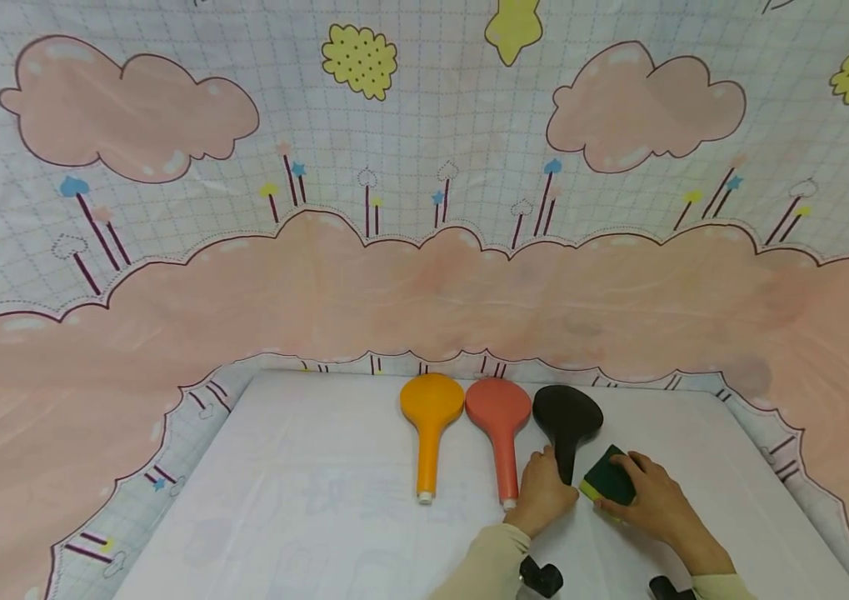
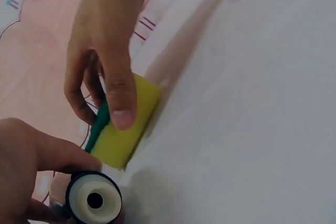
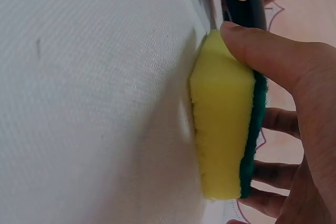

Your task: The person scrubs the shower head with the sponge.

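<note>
Well to the left of the left hand [image 1: 541, 496], a white tabletop [image 1: 304, 483] spreads out, with a cloth [image 1: 431, 300] printed with peach-coloured clouds beyond it. Moving right, toward that hand's grip, an orange paddle [image 1: 431, 408] lies with its round head pointing away from the person and its white-tipped handle toward them. Next to it, nearer the grip, a red paddle [image 1: 499, 408] lies in much the same way, its handle tip just beside the left wrist. Then comes the left hand itself, thumb and fingers wrapped around the lower handle of a black paddle [image 1: 568, 412], whose round head reaches out beyond the grip, slightly to its right. Seen from the left wrist, the handle's end is a pale ring with a dark hole in the middle. Just right of this grip is a sponge [image 1: 609, 477], dark green on top and yellow underneath. The right hand [image 1: 656, 500] holds it, thumb against the yellow and fingers at the green side. Its yellow underside is close to the tabletop; whether they touch is hard to tell.
</note>
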The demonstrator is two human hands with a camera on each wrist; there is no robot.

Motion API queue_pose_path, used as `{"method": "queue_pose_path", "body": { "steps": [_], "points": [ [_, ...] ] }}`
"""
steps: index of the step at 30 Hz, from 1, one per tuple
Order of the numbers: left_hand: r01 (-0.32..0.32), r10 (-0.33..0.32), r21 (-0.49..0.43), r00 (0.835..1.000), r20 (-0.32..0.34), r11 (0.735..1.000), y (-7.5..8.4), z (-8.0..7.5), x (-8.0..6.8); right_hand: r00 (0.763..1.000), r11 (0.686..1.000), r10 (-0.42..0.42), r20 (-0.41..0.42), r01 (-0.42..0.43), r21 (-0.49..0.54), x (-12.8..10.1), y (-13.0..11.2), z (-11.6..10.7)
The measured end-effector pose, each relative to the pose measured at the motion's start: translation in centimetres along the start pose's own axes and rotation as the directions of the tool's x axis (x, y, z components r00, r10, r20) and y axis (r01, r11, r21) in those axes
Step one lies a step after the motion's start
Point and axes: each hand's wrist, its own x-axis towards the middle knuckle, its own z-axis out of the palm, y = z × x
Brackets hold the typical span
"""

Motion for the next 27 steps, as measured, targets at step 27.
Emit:
{"method": "queue_pose_path", "body": {
  "steps": [27],
  "points": [
    [0.078,-0.098,-0.338,0.994,-0.043,0.938,-0.7,-0.2,-0.1,0.996,0.996,0.059,0.068,-0.064,0.062,1.2,-0.8,0.1]
  ]
}}
